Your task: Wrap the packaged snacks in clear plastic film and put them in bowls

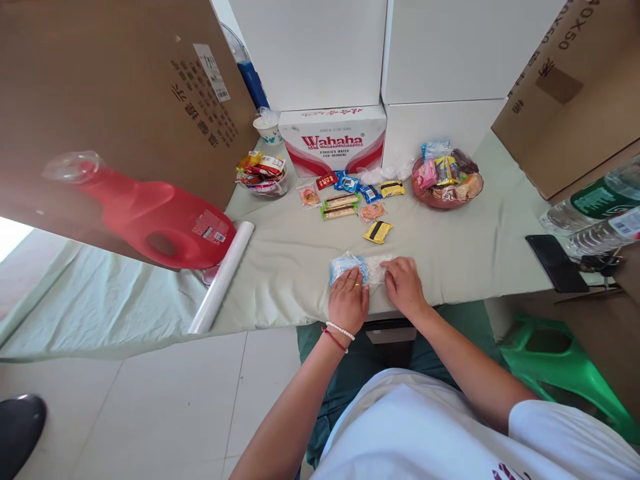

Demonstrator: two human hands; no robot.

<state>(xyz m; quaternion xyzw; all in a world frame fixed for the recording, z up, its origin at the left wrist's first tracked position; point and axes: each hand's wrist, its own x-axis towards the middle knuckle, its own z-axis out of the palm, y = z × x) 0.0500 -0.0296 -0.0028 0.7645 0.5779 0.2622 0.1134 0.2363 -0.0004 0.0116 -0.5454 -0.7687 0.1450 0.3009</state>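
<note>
Near the table's front edge lies a crinkled plastic packet, its left part blue and white, its right part whitish and see-through. Whether it is one piece or two, I cannot tell. My left hand rests flat on the blue part, fingers stretched out. At the packet's right end, my right hand has bent fingers, with the index fingertip and thumb at the plastic. Just beyond the packet is a yellow wrapped snack. Two green-edged snack bars lie further back among several small wrapped snacks.
A red bowl of snacks stands back right, a smaller snack bowl back left. Behind is a Wahaha box. At left are a red jug and a white roll; at right, a phone and plastic bottles.
</note>
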